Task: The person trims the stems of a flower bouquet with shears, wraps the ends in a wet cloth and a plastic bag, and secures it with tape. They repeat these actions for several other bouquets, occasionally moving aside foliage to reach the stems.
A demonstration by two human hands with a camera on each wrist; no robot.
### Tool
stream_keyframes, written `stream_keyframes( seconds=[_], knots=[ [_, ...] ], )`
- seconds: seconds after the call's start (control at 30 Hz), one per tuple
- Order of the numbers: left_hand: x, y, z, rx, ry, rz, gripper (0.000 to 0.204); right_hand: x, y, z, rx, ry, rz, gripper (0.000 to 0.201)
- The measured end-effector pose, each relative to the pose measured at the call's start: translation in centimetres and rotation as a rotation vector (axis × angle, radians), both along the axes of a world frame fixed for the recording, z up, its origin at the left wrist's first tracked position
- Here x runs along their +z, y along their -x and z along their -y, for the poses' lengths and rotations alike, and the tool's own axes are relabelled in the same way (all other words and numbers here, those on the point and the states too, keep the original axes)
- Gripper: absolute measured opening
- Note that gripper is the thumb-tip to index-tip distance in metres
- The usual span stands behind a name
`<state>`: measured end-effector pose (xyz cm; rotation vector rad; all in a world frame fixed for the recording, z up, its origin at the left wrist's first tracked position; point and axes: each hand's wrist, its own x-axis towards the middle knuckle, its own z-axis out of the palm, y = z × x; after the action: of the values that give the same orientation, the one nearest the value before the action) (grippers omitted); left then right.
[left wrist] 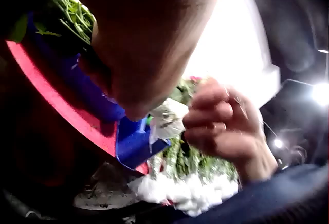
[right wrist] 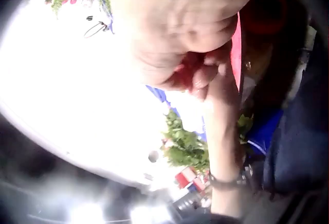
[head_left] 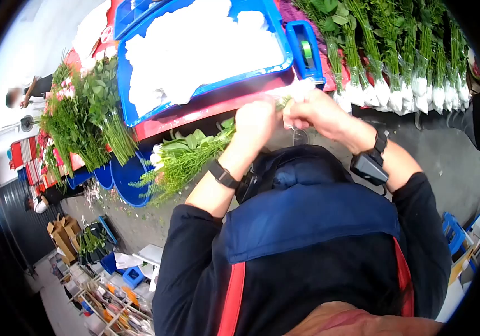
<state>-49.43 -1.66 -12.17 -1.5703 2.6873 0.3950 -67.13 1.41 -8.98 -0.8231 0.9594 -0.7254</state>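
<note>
In the head view my left hand (head_left: 255,120) grips the stems of a leafy bouquet (head_left: 189,151), whose foliage and pale flowers point to the left. My right hand (head_left: 321,115) is just beside it, fingers curled at the stem ends. White wrapping (left wrist: 169,118) covers those ends, and the right fingers in the left wrist view bend right at its edge. Both hands are over the near edge of the red-covered table (head_left: 158,124). From the right wrist, the right hand (right wrist: 180,44) hides most of the grasp.
A blue tray (head_left: 126,95) heaped with white material stands ahead, beside a blue tape dispenser (head_left: 307,50) with green tape. Finished-looking bunches with white-wrapped ends (head_left: 402,98) lie in a row at right. Loose greenery (head_left: 77,123) and blue buckets (head_left: 128,182) are at left.
</note>
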Motion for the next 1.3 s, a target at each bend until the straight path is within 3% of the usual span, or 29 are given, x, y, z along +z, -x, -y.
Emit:
stream_keyframes(
  seconds=[0.1, 0.17, 0.23, 0.3, 0.33, 0.4, 0.43, 0.5, 0.57, 0.6, 0.63, 0.7, 0.8, 0.83, 0.87, 0.9, 0.97, 1.03, 1.07, 1.1, 1.17, 1.2, 1.3],
  knots=[
    [0.6, -1.8, -0.6, -0.135, 0.037, -0.246, 0.023, 2.4, -1.8, 2.9, -0.038, -0.268, -0.016, 0.018],
    [2.3, -2.8, -1.0, -0.062, -0.066, -0.154, 0.026, 4.2, -2.1, 4.8, 0.074, -0.321, 0.070, 0.027],
    [4.5, -3.7, -1.4, -0.041, -0.204, -0.100, 0.030, 5.4, -2.4, 6.6, 0.145, -0.133, -0.060, 0.036],
    [6.9, -4.6, -1.4, -0.083, -0.373, -0.085, 0.033, 4.7, -2.1, 8.8, 0.418, 0.045, -0.228, 0.044],
    [8.1, -5.1, -0.9, -0.068, -0.519, -0.069, 0.032, 3.6, -2.0, 9.1, 0.465, 0.119, -0.226, 0.044],
    [8.6, -6.6, -0.5, -0.001, -0.671, -0.238, 0.031, -0.9, -1.4, 9.1, 0.558, 0.360, -0.168, 0.042],
    [8.8, -7.3, -0.3, 0.032, -0.745, -0.325, 0.031, -1.3, -1.7, 8.5, 0.599, 0.245, -0.257, 0.033],
    [8.9, -8.3, -0.1, 0.098, -0.772, -0.409, 0.026, -1.5, -1.9, 7.1, 0.582, 0.375, -0.353, 0.029],
    [8.9, -8.8, 0.0, 0.140, -0.718, -0.445, 0.024, -4.3, -2.8, 4.3, 0.269, 0.672, -0.277, 0.021],
    [9.3, -8.7, 0.1, 0.208, -0.692, -0.450, 0.022, -5.9, -4.0, 3.0, 0.134, 0.557, -0.335, 0.019],
    [9.9, -8.5, 0.6, 0.220, -0.620, -0.531, 0.026, -2.9, -5.5, 1.1, 0.035, 0.320, -0.221, 0.016],
    [7.1, -8.9, 1.1, 0.281, -0.321, -0.210, 0.025, 1.3, -6.1, 0.7, 0.262, 0.146, -0.294, 0.016],
    [6.0, -7.5, 0.6, 0.113, -0.139, -0.012, 0.031, 2.8, -6.8, 1.0, 0.091, 0.084, -0.101, 0.024],
    [5.5, -7.0, 1.0, 0.044, -0.103, 0.017, 0.031, 3.0, -6.6, 1.0, 0.030, -0.048, -0.038, 0.024],
    [5.9, -6.4, 1.4, -0.003, -0.056, 0.007, 0.028, 3.1, -6.0, 1.0, 0.051, 0.052, -0.017, 0.028],
    [6.4, -5.7, 1.9, -0.049, -0.006, -0.006, 0.025, 1.6, -6.2, 0.2, -0.076, 0.259, -0.095, 0.030],
    [7.0, -4.4, 2.3, -0.155, 0.011, 0.135, 0.021, 2.6, -3.7, -0.2, -0.132, 1.122, -0.843, 0.045],
    [8.4, -2.3, 2.1, -0.364, 0.092, 0.172, 0.015, 4.2, -2.2, -1.3, -0.116, 1.319, -1.163, 0.034],
    [9.3, -0.5, 1.8, -0.501, 0.181, 0.240, 0.008, 3.6, -1.8, -1.8, 0.056, 1.034, -1.162, 0.026],
    [10.5, 1.5, 1.4, -0.595, 0.175, 0.250, 0.004, 3.2, -1.1, -2.0, 0.058, 0.883, -1.146, 0.021],
    [12.8, 5.9, 1.1, -0.598, 0.163, 0.309, 0.009, 2.0, 1.5, -2.6, -0.124, 0.771, -1.043, 0.022],
    [14.1, 7.5, 1.4, -0.664, 0.324, 0.142, 0.014, 1.6, 2.8, -3.0, -0.391, 0.907, -1.036, 0.022],
    [18.3, 11.1, 1.6, -0.813, 0.647, -0.299, 0.031, 5.1, 8.0, -4.4, -0.726, 0.784, -1.182, 0.022]
  ],
)
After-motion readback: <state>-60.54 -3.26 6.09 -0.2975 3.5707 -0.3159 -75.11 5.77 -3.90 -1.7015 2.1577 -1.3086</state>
